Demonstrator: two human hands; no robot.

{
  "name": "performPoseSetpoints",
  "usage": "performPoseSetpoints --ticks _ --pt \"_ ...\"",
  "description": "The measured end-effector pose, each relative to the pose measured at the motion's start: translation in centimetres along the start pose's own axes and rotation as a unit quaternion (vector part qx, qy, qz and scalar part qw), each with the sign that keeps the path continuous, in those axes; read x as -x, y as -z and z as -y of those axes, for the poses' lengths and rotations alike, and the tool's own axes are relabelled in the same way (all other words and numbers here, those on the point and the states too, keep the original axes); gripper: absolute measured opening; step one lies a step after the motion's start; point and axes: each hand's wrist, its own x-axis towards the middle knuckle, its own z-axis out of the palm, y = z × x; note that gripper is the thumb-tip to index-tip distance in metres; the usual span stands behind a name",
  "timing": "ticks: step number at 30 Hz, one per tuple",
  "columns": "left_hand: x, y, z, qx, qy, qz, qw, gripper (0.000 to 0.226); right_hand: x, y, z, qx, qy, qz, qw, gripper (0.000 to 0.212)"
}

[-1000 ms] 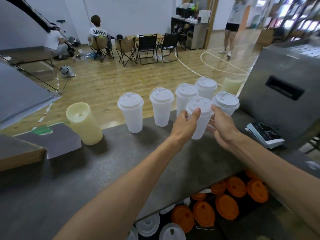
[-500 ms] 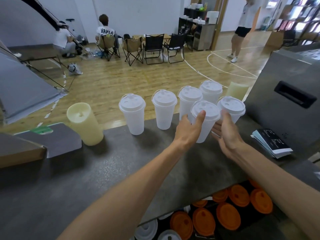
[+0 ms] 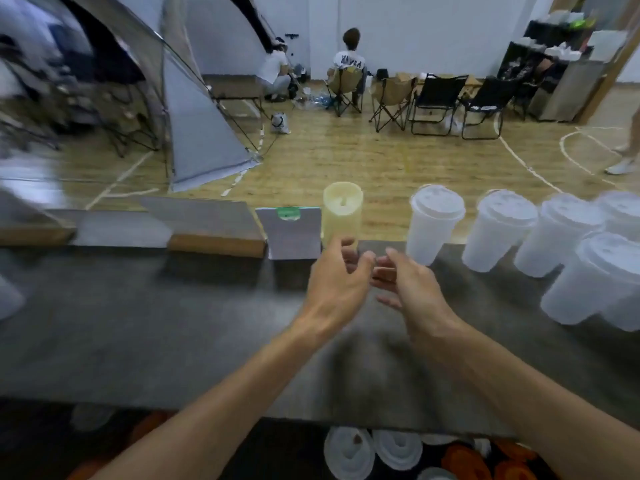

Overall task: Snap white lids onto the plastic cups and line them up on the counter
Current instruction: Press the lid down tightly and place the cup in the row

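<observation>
Several white lidded cups stand in a row along the far edge of the grey counter, the leftmost cup just right of centre and the nearest cup at the right edge. My left hand and my right hand hover over the counter in the middle, close together, fingers loosely spread, holding nothing. Both hands are left of the cups and touch none of them. The frame is blurred by head motion.
A pale yellow candle-like cylinder stands at the counter's far edge just beyond my left hand, next to a grey card stand and a wooden block. White lids and orange lids lie on a shelf below the counter.
Both hands have let go of the lidded cup and moved left, away from the cups. My head has turned left, so the cups now sit at the right of the view.
</observation>
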Motion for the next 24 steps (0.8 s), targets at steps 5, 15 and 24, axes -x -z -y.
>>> performPoseSetpoints --ticks 5,15,24 --pt "0.4 14.3 4.0 -0.064 0.016 -0.151 0.986 0.039 1.5 -15.7 1.1 0.018 0.010 0.148 0.989 0.032" --pt "2.2 37.4 13.2 -0.078 0.114 -0.387 0.912 0.042 6.2 -41.8 2.2 0.120 0.062 0.363 0.922 0.041" --pt "0.3 42.6 20.0 0.108 0.227 -0.469 0.846 0.066 5.5 -55.2 1.3 0.134 0.085 0.427 0.890 0.041"
